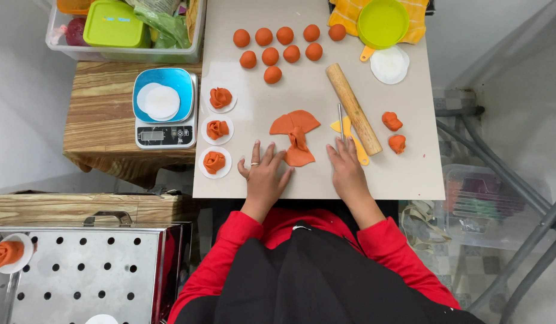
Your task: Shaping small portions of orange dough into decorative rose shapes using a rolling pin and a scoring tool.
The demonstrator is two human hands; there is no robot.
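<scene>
Beige table (410, 174), orange dough piece (295, 137) between left hand (265, 174), right hand (348, 171)

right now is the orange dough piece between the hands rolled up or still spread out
Partly rolled: the dough piece is pinched into a narrow fold down its middle, while flat round petals fan out above and below.

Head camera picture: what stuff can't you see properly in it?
- Clear tub, head view: the top edge cuts it off; the green lid covers what lies under it.
- Scale's screen: too small to read.
- Metal tool: its lower end sits behind the right hand.
- Perforated metal tray: cut off by the bottom and left edges.
</scene>
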